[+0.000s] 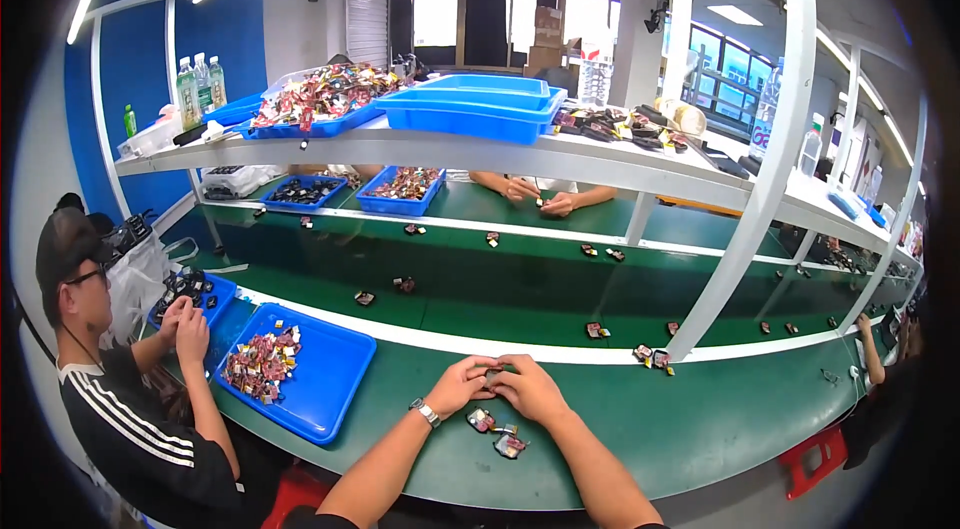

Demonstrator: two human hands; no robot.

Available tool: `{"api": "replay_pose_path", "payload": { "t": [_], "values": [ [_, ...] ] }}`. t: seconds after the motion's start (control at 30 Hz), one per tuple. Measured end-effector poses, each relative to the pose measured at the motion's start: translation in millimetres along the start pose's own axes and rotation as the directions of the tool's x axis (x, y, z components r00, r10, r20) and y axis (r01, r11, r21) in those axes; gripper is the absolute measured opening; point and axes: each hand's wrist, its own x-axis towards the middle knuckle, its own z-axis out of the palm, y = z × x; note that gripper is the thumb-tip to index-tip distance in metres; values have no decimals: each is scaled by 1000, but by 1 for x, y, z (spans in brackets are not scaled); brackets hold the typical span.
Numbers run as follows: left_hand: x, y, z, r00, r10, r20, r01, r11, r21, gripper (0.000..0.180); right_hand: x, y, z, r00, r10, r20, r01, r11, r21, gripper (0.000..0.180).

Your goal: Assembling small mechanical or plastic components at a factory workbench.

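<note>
L hand [458, 388] & R hand [530, 390] meet just above the near edge of the white rail, fingertips closed in a narrow pinch on a small dark part [491, 380]; fingers hide most of it, so exact kind can't be told. L wrist wears a metal-band watch [426, 413]. Just below the hands, a few red-and-silver pcs [510, 445] lie loose on the green tabletop [720, 419]. To the L, near the forearm, a blue tray [338, 364] w/ a heap of small red, white & yellow pcs [262, 365] at its L side, rest bare. Beyond it a co-worker in a dark cap [68, 247] has both hands together by a blue bin [223, 301] of black pcs. Past the rail, a green belt [490, 304] carries scattered small pcs; overhead shelf [450, 157] holds blue trays [470, 117] + bottles. Across, another person's hands [518, 191] show under the shelf.
</note>
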Motion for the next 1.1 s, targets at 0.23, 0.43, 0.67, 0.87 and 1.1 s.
{"api": "replay_pose_path", "payload": {
  "t": [0.23,0.43,0.67,0.87,1.1],
  "values": [
    [-3,3,-6,993,11,120,-5,999,-48,40,-2,-4,4,993,113,-34,-109,988,112,12],
    [-3,1,-7,977,25,211,-15,999,-51,38,-4,-6,1,986,165,-14,-162,980,119,13],
    [-1,1,-4,990,-27,135,34,998,-44,27,-6,-6,-3,999,41,-14,-39,991,125,13],
    [1,-6,-8,996,1,93,7,996,-85,27,-6,-9,7,986,89,-143,-72,991,116,13],
    [2,-6,-8,996,-2,87,10,996,-91,26,-4,-11,17,967,136,-217,-116,988,103,10]
  ]
}}
